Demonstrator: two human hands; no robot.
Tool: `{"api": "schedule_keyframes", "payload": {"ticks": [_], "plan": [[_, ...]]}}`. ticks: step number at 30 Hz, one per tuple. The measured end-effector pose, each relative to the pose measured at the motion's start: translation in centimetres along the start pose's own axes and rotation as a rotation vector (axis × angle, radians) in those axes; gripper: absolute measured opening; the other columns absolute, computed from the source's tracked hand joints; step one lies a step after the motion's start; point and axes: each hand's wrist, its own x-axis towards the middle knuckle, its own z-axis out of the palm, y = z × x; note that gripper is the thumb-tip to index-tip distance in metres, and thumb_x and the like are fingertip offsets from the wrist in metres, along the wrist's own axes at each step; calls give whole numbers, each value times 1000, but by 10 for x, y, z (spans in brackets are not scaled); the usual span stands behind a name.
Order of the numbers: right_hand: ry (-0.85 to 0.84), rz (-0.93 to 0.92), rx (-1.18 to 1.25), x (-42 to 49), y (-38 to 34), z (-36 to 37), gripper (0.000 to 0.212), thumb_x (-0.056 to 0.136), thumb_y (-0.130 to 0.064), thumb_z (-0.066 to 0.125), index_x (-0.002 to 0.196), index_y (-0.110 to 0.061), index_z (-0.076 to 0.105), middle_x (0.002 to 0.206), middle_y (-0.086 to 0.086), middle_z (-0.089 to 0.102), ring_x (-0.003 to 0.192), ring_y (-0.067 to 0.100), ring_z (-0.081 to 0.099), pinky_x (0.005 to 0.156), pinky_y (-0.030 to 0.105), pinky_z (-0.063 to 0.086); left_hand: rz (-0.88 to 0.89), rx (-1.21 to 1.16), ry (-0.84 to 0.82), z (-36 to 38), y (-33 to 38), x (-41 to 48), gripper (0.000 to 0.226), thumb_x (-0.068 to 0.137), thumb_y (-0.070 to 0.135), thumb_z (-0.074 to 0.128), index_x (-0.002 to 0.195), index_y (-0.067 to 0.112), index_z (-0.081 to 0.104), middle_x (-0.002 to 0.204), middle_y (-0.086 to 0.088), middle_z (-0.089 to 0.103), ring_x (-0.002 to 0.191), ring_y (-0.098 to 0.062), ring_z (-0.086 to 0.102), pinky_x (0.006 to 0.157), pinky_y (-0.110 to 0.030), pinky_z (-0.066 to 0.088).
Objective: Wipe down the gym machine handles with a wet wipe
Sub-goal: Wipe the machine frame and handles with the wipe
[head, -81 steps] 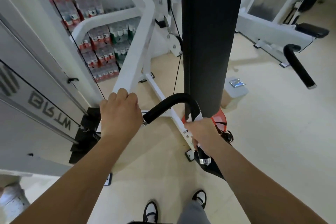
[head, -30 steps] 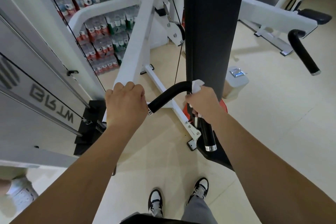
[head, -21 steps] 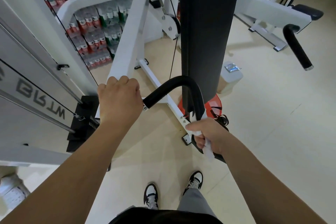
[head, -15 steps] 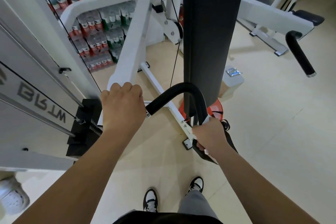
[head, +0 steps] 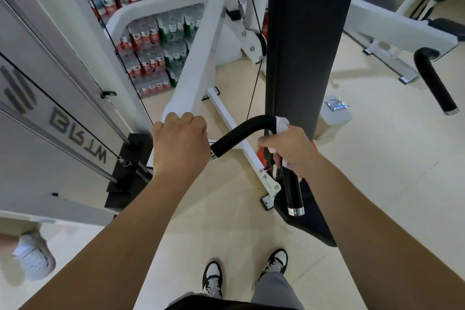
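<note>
1. We looked down from head height at a white gym machine, with both our bare arms reaching forward above a pale floor.
2. Our left hand (head: 180, 145) was curled over the end of the white lever arm (head: 198, 58) and gripped it, just beside the near end of the handle.
3. The handle (head: 241, 133) was a black padded bar. It rose from the lever arm, bent over in a curve, then ran down toward us to a chrome end cap (head: 296, 211).
4. Our right hand (head: 289, 151) was closed round the handle just below the bend, with the white wet wipe (head: 282, 124) held between palm and padding. A fold of the wipe showed above the hand at the bend, and a little showed below the fingers.
5. We judged that wiping this handle was the step in hand, with the wipe high on the downward stretch.
6. The next move seemed to call for sliding the wrapped grip along the bar with an even squeeze, so the wipe stayed all round the padding. The left hand would need to steady the lever arm against swinging.
7. A second handle (head: 435, 83), black and curved like the first, hung at the far right, well apart from both hands and untouched. It was probably yet to be wiped.
8. A foil wipe packet (head: 336, 103) lay on a grey block (head: 337, 119) beside the tall black upright pad (head: 302, 45).
9. Packs of bottled water (head: 151, 53) were stacked behind the frame.
</note>
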Motion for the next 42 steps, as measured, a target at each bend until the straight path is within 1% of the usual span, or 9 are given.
{"api": "schedule_keyframes", "payload": {"ticks": [3, 8, 13, 18, 23, 26, 30, 37, 42], "plan": [[13, 180, 60, -18, 29, 4, 21, 86, -14, 78, 97, 0, 67, 58, 9, 55, 37, 13, 45, 61, 35, 51, -5, 6, -12, -2, 1, 0, 15, 94, 21, 58, 85, 17, 69, 78, 1, 63, 78, -31, 54, 68, -42, 41], [30, 263, -25, -53, 74, 10, 14, 84, -4, 64, 72, 0, 57, 40, 6, 43, 28, 17, 39, 43, 23, 38, -8, 11, -13, -1, 1, 1, 15, 94, 22, 58, 85, 19, 69, 77, 2, 62, 77, -28, 52, 68, -40, 38], [126, 221, 14, -37, 46, 10, 12, 87, -2, 66, 96, -2, 57, 60, 12, 57, 31, 18, 47, 38, 24, 43, -11, 14, 6, 1, 1, 1, 14, 93, 19, 59, 83, 19, 68, 74, 3, 60, 75, -27, 52, 67, -38, 32], [231, -191, -316, 8, -15, 9, 20, 91, -21, 73, 104, -14, 61, 77, 2, 64, 66, 19, 69, 57, 31, 56, -26, -12, -1, 1, 2, 1, 10, 90, 18, 62, 84, 21, 69, 75, 4, 61, 76, -27, 53, 69, -38, 35], [253, -798, -891, 1, 13, 4, 68, 82, -80, 58, 116, -22, 54, 101, -6, 54, 92, 13, 54, 81, 29, 49, -17, -48, 5, 3, -1, -1, 7, 88, 19, 65, 82, 22, 69, 75, 4, 61, 76, -28, 53, 71, -41, 41], [305, -1005, -889, 9, 12, 4, 51, 107, -57, 33, 117, -16, 62, 105, 0, 61, 95, 19, 58, 88, 38, 50, -38, -39, 9, 5, -1, 2, 8, 88, 19, 64, 82, 23, 68, 75, 5, 60, 77, -27, 53, 71, -40, 38], [411, -1058, -1084, 14, -17, 30, 43, 110, -35, 29, 87, -19, 62, 72, -4, 54, 61, 19, 48, 59, 39, 48, -46, -70, 12, 5, 0, 1, 11, 91, 22, 61, 82, 24, 68, 75, 6, 60, 78, -26, 52, 69, -38, 36], [21, -1186, -1197, -9, -44, 88, 39, 97, -23, 34, 59, -22, 35, 50, -5, 43, 43, 19, 32, 58, 35, 35, -139, -301, 116, 4, -5, 1, 6, 87, 16, 66, 87, 18, 72, 82, 2, 67, 74, -29, 63, 69, -42, 48], [-17, -1444, -1130, 2, -22, 78, 36, 98, -28, 42, 74, -14, 64, 62, 4, 62, 52, 28, 51, 56, 37, 40, -148, -345, 177, 6, -7, 1, 10, 88, 10, 65, 95, 13, 71, 87, -4, 66, 69, -31, 65, 66, -47, 53]]}}
